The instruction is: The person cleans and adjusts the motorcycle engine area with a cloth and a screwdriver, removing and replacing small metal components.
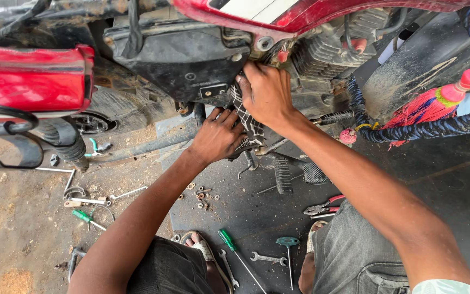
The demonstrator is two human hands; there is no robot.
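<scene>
Both hands on a checkered rag (pixel 250 126) at the motorcycle engine (pixel 322 57), under the red tank: left hand (pixel 217 136) presses it from below, right hand (pixel 266 93) grips its top. Best keep the rag bunched, wiping firmly. Screwdriver (pixel 228 240) lies on the ground mat.

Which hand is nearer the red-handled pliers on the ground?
Right. The right hand is up on the engine, above the pliers; the left hand, on the checkered rag, is farther left.

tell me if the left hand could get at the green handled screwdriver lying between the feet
Probably yes. The left hand is up on the checked cloth at the motorcycle, and the green-handled screwdriver lies in the open on the dark mat, nothing over it; the arm would only have to pull back.
</scene>
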